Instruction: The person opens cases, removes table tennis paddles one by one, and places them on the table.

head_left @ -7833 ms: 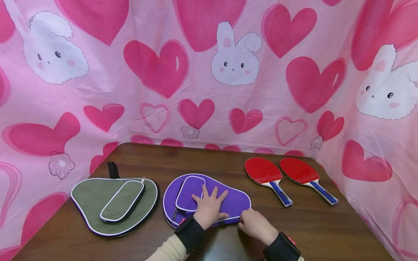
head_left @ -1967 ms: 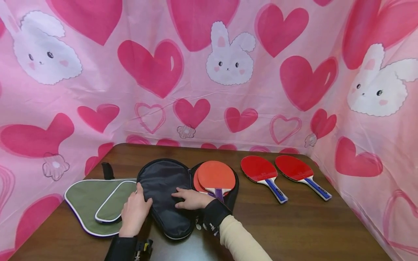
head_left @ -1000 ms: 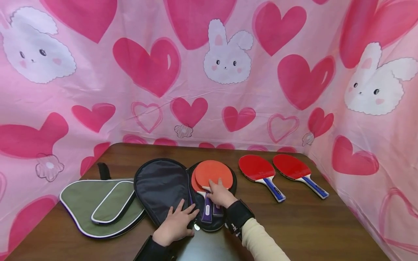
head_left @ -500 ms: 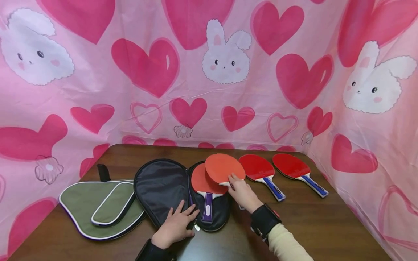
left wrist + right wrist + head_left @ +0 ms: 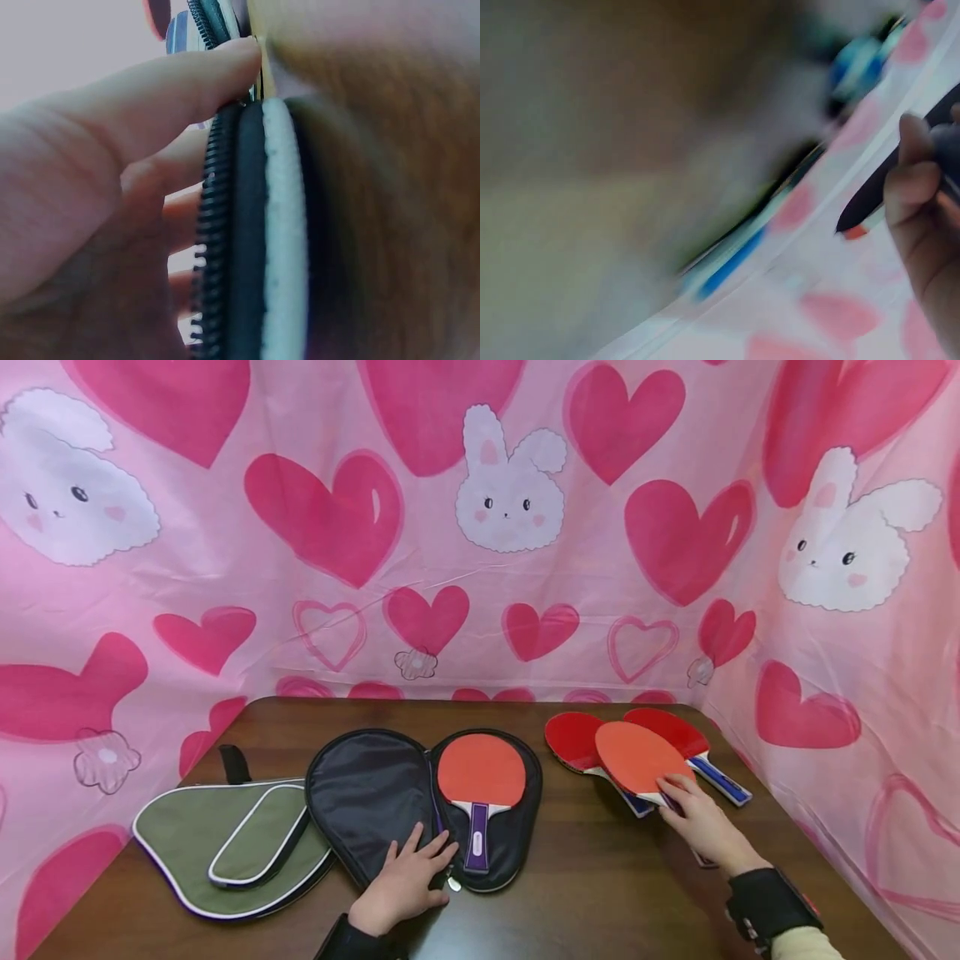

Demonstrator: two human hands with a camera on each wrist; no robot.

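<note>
A paddle case lies unzipped and spread flat in the head view, its black lining (image 5: 367, 797) facing up. Its right half holds an orange table tennis paddle (image 5: 482, 768) with a purple handle. My left hand (image 5: 405, 881) rests, fingers spread, on the lower part of the left half; the left wrist view shows its thumb by the zipper teeth (image 5: 214, 217). To the right, my right hand (image 5: 705, 827) pinches a second orange paddle (image 5: 641, 756) where blade meets handle, holding it over the red paddles. The right wrist view shows this paddle's dark face (image 5: 870, 191) edge-on.
Two red paddles with blue handles lie at the back right: the left one (image 5: 572, 737) is partly covered by the held paddle, the other (image 5: 723, 779) lies beside it. A green paddle case (image 5: 176, 835) with white piping sits left, overlapped by the opened case.
The purple case, closed at first, has been opened and folded out. My right hand has lifted the upper orange paddle out and carried it right; my left hand moved onto the lining.
</note>
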